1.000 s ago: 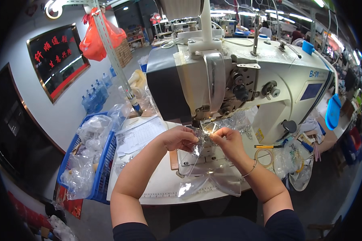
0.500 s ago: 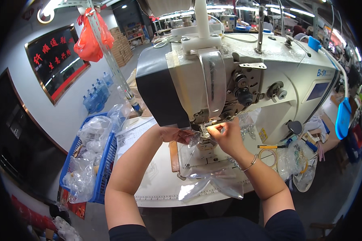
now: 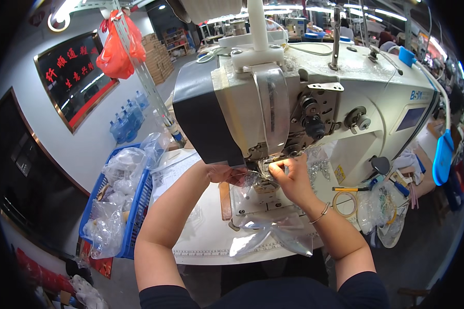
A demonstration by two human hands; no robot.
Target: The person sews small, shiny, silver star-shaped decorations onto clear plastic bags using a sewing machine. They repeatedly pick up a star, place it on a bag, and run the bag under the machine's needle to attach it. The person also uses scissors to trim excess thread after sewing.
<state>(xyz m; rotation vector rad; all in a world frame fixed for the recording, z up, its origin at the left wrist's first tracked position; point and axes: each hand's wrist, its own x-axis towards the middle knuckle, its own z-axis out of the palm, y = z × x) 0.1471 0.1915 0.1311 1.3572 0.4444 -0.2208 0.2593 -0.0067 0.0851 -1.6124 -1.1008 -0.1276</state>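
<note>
A large white sewing machine (image 3: pixel 340 98) stands over its pale work table. Both of my hands are under its head, close to the needle area. My left hand (image 3: pixel 226 174) is on the left side, closed on the edge of a clear plastic piece (image 3: pixel 273 238). From the right, my right hand (image 3: pixel 294 179) pinches at the presser foot (image 3: pixel 264 167); the machine head and my fingers hide exactly what lies between the fingertips. The shiny plastic drapes towards me over the table's front edge, with folded, pointed ends.
At the left stands a blue basket (image 3: pixel 139 216) filled with clear plastic pieces. A roll of tape (image 3: pixel 344 203), a screwdriver (image 3: pixel 400 188) and a bag of thread (image 3: pixel 379 208) lie to the right. A red bag (image 3: pixel 119 49) hangs from a metal post.
My right hand has shifted very slightly beside the presser foot, and the plastic near my left fingers has moved a little. The view has tilted slightly.
</note>
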